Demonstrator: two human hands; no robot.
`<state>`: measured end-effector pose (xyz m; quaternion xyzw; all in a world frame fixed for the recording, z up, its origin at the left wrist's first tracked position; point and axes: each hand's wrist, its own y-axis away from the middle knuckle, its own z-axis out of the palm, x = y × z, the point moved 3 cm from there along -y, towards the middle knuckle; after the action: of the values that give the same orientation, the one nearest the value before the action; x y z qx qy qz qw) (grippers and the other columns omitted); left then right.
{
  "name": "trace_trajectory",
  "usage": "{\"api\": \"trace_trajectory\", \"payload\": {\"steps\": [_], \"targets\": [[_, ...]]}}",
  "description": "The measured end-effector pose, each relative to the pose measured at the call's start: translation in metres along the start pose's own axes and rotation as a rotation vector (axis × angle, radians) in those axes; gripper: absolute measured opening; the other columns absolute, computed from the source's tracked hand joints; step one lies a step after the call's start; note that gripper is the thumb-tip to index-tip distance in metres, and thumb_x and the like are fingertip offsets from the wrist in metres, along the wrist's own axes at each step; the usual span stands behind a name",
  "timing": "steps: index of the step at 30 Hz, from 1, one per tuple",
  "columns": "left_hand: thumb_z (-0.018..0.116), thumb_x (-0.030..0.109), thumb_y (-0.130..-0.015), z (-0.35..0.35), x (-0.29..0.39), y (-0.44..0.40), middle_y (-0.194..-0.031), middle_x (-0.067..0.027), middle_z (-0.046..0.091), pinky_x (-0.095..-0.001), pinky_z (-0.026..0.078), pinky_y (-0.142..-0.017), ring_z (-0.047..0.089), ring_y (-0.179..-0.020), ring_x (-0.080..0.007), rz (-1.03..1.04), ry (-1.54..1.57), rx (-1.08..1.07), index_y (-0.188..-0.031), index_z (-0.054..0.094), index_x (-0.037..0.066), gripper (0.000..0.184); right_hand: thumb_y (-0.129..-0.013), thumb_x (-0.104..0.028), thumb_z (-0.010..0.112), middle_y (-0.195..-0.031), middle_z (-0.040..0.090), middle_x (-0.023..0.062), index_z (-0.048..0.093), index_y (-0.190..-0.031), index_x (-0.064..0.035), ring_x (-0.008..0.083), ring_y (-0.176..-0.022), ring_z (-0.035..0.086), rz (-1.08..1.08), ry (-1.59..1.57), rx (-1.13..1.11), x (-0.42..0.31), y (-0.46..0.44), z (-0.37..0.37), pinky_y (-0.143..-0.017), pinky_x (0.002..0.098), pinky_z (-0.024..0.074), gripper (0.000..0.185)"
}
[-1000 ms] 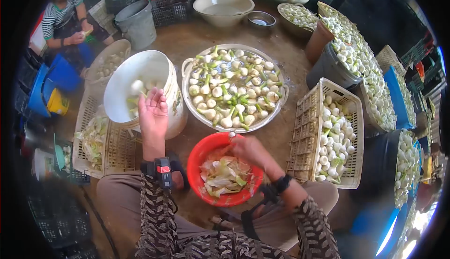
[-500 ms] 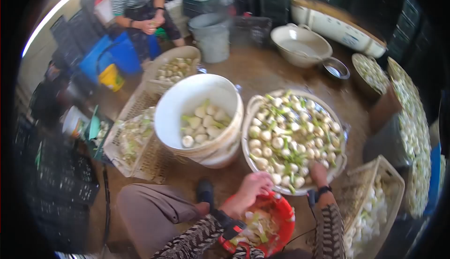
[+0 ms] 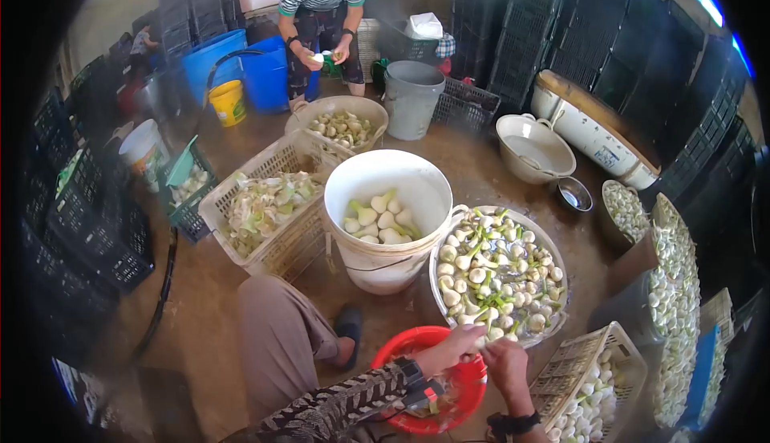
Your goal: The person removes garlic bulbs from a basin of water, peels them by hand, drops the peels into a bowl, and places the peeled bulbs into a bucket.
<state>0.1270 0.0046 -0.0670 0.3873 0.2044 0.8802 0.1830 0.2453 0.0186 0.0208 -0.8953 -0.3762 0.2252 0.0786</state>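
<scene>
My left hand (image 3: pixel 455 348) and my right hand (image 3: pixel 507 363) meet just over the near rim of a wide basin (image 3: pixel 439 292) heaped with white garlic bulbs (image 3: pixel 489 270) with green stems. Both hands have their fingers closed around a pale garlic bulb (image 3: pixel 481 343), mostly covered by the fingers. Beneath my left forearm stands a red basin (image 3: pixel 475 399) with peeled skins in it. Left of the wide basin, a tall white bucket (image 3: pixel 385 270) contains more bulbs with thick pale stems.
A crate (image 3: pixel 265 258) of peelings stands left of the bucket. At lower right is a crate (image 3: pixel 622 351) of cleaned bulbs. Across the floor, a person (image 3: pixel 321 18) handles a bulb behind another basin (image 3: pixel 381 114). A hose (image 3: pixel 164 290) runs along the left.
My right hand has left the bulbs in the wide basin and come back to meet my left hand, with a bulb between them. The view has tilted up and shifted left.
</scene>
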Motion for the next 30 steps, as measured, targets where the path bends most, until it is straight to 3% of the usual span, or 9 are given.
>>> {"api": "trace_trajectory", "payload": {"steps": [2,6,7,15,17,21,24,26,30], "targets": [[0.051,0.038,-0.091,-0.004,0.005,0.028,-0.063,0.0022,0.051,-0.0212,0.033,-0.038,0.047,-0.047,-0.0072,0.233,-0.319,-0.023,-0.088,0.057,0.011,0.028,-0.070,-0.012,0.061,-0.059,0.056,0.0105,0.056,-0.058,-0.0065,0.0303,-0.059,0.057,-0.048,0.203,-0.069,-0.023,0.012,0.011,-0.058,0.0411,0.0456,0.014],[0.050,0.031,-0.091,-0.026,-0.020,0.031,-0.054,0.0049,0.046,-0.0236,0.031,-0.039,0.041,-0.043,-0.0069,0.278,-0.415,0.090,-0.068,0.056,0.009,0.033,-0.071,-0.015,0.060,-0.055,0.053,0.0077,0.055,-0.058,-0.0108,0.0267,-0.054,0.055,-0.210,0.182,-0.002,-0.065,0.031,0.014,-0.056,0.0387,0.0445,0.014],[0.053,0.036,-0.087,-0.026,-0.017,0.040,-0.051,0.0003,0.049,-0.0327,0.034,-0.043,0.045,-0.044,-0.0116,0.313,-0.436,0.156,-0.056,0.054,0.006,0.043,-0.071,-0.016,0.059,-0.057,0.053,0.0059,0.057,-0.064,-0.0118,0.0250,-0.055,0.055,-0.226,0.220,-0.039,-0.060,0.039,0.030,-0.058,0.0389,0.0444,0.008],[0.056,0.029,-0.086,-0.042,-0.043,0.064,-0.050,0.0001,0.049,-0.0279,0.032,-0.038,0.045,-0.042,-0.0077,0.381,-0.285,0.136,-0.052,0.052,0.006,0.041,-0.074,-0.018,0.058,-0.067,0.055,0.0056,0.056,-0.069,-0.0104,0.0237,-0.066,0.057,-0.095,0.315,-0.126,-0.085,0.072,0.038,-0.067,0.0367,0.0435,0.010],[0.058,0.028,-0.086,-0.037,-0.020,0.074,-0.052,0.0000,0.050,-0.0276,0.031,-0.035,0.044,-0.041,-0.0076,0.139,-0.329,0.168,-0.062,0.053,0.006,0.033,-0.074,-0.018,0.059,-0.063,0.055,0.0086,0.056,-0.066,-0.0087,0.0259,-0.061,0.058,-0.106,0.208,-0.029,-0.077,0.058,0.040,-0.061,0.0392,0.0448,0.013],[0.054,0.024,-0.089,-0.014,0.001,0.104,-0.066,0.0018,0.052,-0.0213,0.036,-0.038,0.048,-0.051,-0.0055,0.268,-0.406,0.104,-0.086,0.054,0.009,0.016,-0.073,-0.013,0.058,-0.060,0.055,0.0189,0.057,-0.064,-0.0019,0.0300,-0.051,0.057,0.245,-0.283,0.141,-0.061,0.053,0.014,-0.049,0.0408,0.0443,0.014],[0.050,0.026,-0.091,-0.018,0.000,0.099,-0.090,0.0002,0.056,-0.0200,0.045,-0.054,0.055,-0.073,-0.0064,0.367,-0.310,-0.083,-0.113,0.051,0.008,0.028,-0.079,-0.014,0.055,-0.058,0.052,0.0177,0.060,-0.077,0.0029,0.0130,-0.053,0.051,0.420,-0.575,0.100,-0.048,0.056,0.015,-0.052,0.0320,0.0424,0.018],[0.048,0.032,-0.092,-0.013,-0.001,0.102,-0.100,-0.0024,0.058,-0.0208,0.047,-0.060,0.057,-0.084,-0.0087,0.385,-0.258,-0.064,-0.123,0.046,0.008,0.039,-0.081,-0.015,0.059,-0.074,0.061,0.0141,0.063,-0.083,-0.0006,0.0240,-0.066,0.059,0.384,-0.628,-0.024,-0.053,0.057,0.009,-0.061,0.0341,0.0455,0.015],[0.058,0.024,-0.085,-0.013,0.011,0.105,-0.102,-0.0047,0.059,-0.0246,0.049,-0.071,0.057,-0.086,-0.0104,0.374,-0.725,-0.134,-0.120,0.050,0.002,0.042,-0.080,-0.014,0.060,-0.066,0.060,0.0119,0.062,-0.073,0.0010,0.0196,-0.060,0.058,0.460,-0.661,0.023,-0.047,0.069,0.016,-0.058,0.0321,0.0443,0.017]]}}
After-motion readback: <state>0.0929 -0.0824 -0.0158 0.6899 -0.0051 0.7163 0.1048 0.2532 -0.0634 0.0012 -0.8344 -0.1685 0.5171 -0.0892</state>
